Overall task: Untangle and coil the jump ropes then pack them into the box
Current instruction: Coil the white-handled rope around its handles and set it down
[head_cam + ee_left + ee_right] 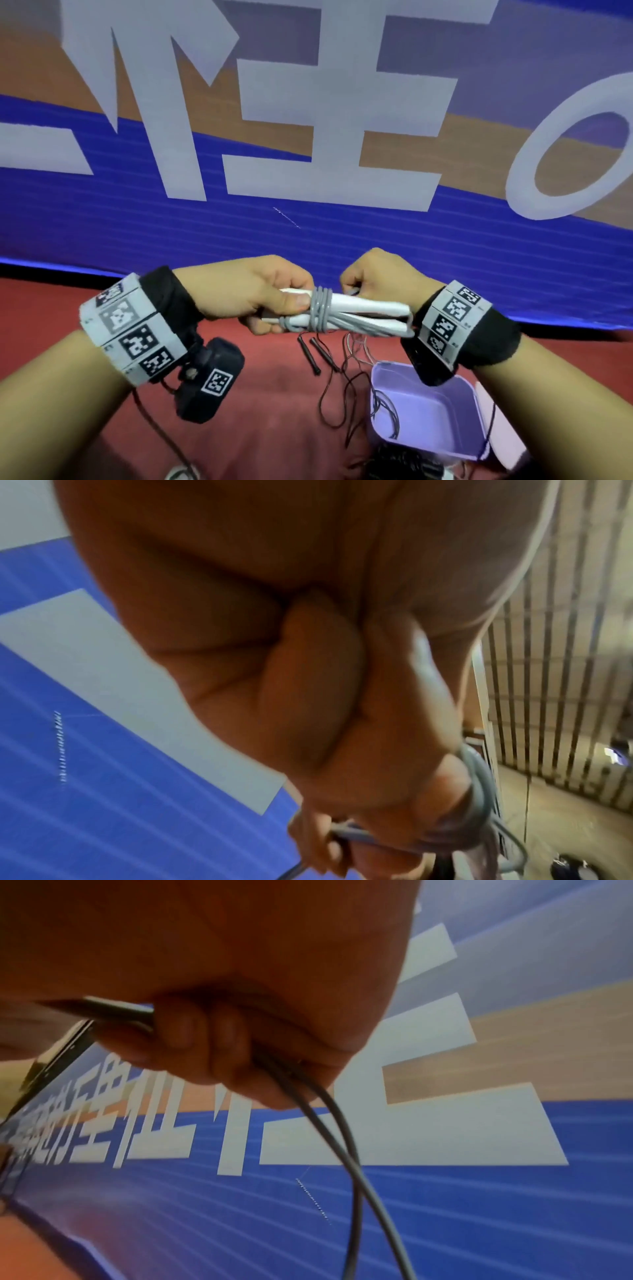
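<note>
**One rope nearly bundled, another yet to sort**

The grey jump rope (322, 308) is held in the air between both hands, its cord wound several turns around the two white handles (370, 306), which lie side by side and level. The left hand (253, 294) grips the handles' left end, thumb pressed against the wraps. The right hand (380, 277) is curled into a fist just beyond the wraps; the right wrist view shows its fingers (205, 1042) closed on two strands of grey cord that loop down out of the fist, so the tail of the winding looks not yet secured.

Below the hands, on the red floor (260, 394), a thin dark rope (346, 383) with two slim black handles (310, 354) lies loose and looping, not coiled. Just right of it stands the lilac box (424, 407), open, with what seems to be a strand of cord trailing over its near wall; nothing coiled can be made out inside.

By this reading the task is partway: the grey rope is close to finished and needs tying off and placing in the box, while the dark rope needs untangling, coiling and packing
</note>
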{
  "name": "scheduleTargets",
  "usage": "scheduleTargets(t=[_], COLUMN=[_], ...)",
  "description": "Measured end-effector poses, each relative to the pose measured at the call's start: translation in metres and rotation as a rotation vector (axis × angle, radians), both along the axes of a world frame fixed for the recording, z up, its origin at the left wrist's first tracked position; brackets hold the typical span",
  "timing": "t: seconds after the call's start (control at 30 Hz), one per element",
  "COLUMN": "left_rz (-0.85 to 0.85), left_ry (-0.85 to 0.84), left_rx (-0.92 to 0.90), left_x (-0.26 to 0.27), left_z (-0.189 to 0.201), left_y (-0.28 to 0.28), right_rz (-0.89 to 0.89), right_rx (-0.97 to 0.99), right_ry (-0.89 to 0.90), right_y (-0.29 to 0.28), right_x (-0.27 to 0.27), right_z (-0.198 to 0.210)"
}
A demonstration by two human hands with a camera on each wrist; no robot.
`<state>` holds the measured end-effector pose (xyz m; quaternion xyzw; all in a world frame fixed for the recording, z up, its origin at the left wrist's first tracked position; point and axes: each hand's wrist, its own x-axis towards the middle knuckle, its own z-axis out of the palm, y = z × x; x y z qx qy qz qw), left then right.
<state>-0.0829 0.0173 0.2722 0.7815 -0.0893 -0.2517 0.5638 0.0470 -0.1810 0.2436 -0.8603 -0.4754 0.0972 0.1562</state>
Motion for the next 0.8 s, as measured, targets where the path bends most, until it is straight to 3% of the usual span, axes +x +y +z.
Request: scheduleTargets(t=[0.17,0.3,0.4,0.47,0.57,0.7,0.8], left_rz=[0.013,0.073,0.177,0.298,0.484,0.609,0.665], left_ry=[0.027,-0.012,-0.12,-0.177,-0.194,-0.157,-0.137], left_rx=[0.437,0.752,0.86,0.782,0.512,0.167,-0.097], left_x=[0.007,0.018,0.026,0.029,0.03,0.027,0.025], left_z=[-0.015,-0.024,-0.028,-0.028,-0.024,-0.018,-0.012], left_y=[-0.008,-0.012,-0.011,-0.008,-0.006,-0.01,-0.013], right_rz=[0.022,0.061,0.069,0.079,0.137,0.165,0.087], right_rx=[-0.094,-0.045,0.037,0.111,0.24,0.509,0.687], right_ry=[-0.25,-0.166,-0.133,-0.148,-0.209,-0.276,-0.146], right_y=[0.008,0.01,0.006,0.002,-0.001,-0.009,-0.012], right_x=[-0.001,-0.003,-0.003,-0.002,-0.004,-0.009,-0.011], right_z=[0.002,0.004,0.005,0.005,0.003,-0.001,-0.004])
